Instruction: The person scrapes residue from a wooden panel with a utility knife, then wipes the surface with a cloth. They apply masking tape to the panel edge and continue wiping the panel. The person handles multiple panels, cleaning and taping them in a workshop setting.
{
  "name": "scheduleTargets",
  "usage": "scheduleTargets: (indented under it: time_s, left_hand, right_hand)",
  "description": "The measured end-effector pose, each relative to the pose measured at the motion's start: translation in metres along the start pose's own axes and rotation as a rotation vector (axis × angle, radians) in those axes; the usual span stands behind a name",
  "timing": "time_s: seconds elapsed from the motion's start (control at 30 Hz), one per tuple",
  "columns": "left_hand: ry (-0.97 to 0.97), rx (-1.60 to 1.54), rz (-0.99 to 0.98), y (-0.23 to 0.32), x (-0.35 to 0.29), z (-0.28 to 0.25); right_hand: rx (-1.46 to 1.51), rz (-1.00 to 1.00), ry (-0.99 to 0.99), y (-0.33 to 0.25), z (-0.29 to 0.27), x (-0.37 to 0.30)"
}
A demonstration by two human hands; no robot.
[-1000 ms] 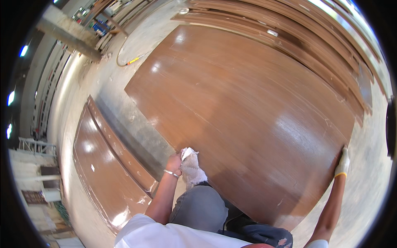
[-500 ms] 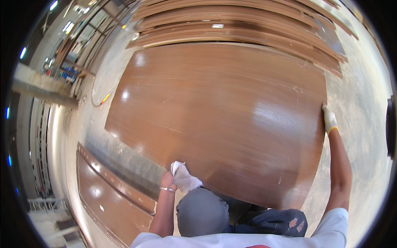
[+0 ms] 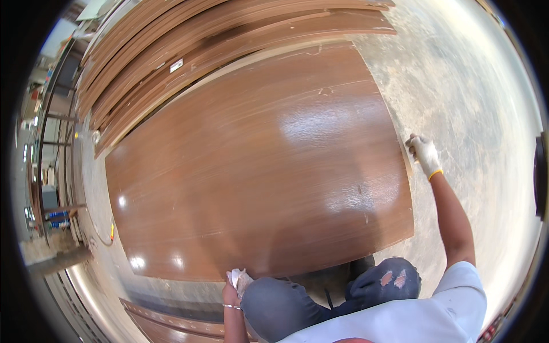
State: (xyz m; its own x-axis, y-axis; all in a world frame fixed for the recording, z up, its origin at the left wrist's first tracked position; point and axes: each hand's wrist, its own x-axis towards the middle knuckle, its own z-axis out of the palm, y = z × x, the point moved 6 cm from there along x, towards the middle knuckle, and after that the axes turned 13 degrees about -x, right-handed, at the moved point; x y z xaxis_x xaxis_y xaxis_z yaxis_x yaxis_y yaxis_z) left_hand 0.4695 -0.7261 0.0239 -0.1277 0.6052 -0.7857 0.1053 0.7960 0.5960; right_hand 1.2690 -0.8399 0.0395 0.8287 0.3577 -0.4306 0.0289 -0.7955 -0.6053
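Observation:
A large brown wooden panel (image 3: 257,166) lies flat in front of me, with glossy light patches on its surface. My left hand (image 3: 230,294), with a band at the wrist, grips a crumpled white cloth (image 3: 240,280) at the panel's near edge, beside my left knee. Just off the panel's right edge is my right hand (image 3: 424,154), in a white glove with a yellow cuff. Its fingers are curled, the tips showing bare, and whether anything small sits in them is hidden.
Beyond the panel lies a stack of brown boards (image 3: 229,43). Another brown piece with a row of holes (image 3: 177,326) is at the lower left. Concrete floor (image 3: 452,97) runs along the right. A metal rack (image 3: 57,117) and a thin hose (image 3: 106,243) are at left.
My view has turned, so the panel appears rotated and lower left. The right hand has come off the panel's right edge. The cloth stays in my left hand, now bunched by the knee.

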Motion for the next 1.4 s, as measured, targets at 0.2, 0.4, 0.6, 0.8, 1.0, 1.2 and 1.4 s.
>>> scheduleTargets:
  time_s: [0.2,0.4,0.6,0.8,1.0,1.2,1.4]
  left_hand:
    - [-0.088,0.740,-0.208,0.035,-0.002,-0.035]
    - [-0.091,0.272,0.160,0.171,-0.006,0.000]
    - [-0.387,-0.420,0.203,0.261,-0.004,0.132]
    - [-0.578,-0.351,0.285,0.303,-0.044,0.247]
    - [-0.598,0.197,0.811,0.299,-0.099,0.366]
    - [-1.144,0.811,1.074,0.206,-0.178,0.472]
    - [-1.337,0.831,0.558,0.176,-0.193,0.486]
  right_hand:
    - [-0.488,-0.417,0.582,-0.053,-0.024,-0.080]
    - [-0.644,-1.068,-0.011,-0.172,0.095,-0.177]
    - [-0.767,-1.500,-0.559,-0.181,0.254,-0.282]
    - [-0.017,-1.434,-0.149,-0.194,0.203,-0.272]
    - [0.329,-0.841,-0.403,-0.143,0.128,-0.225]
    - [0.632,-0.562,-0.618,-0.096,0.108,-0.218]
    - [1.598,0.155,-0.753,-0.042,0.131,-0.198]
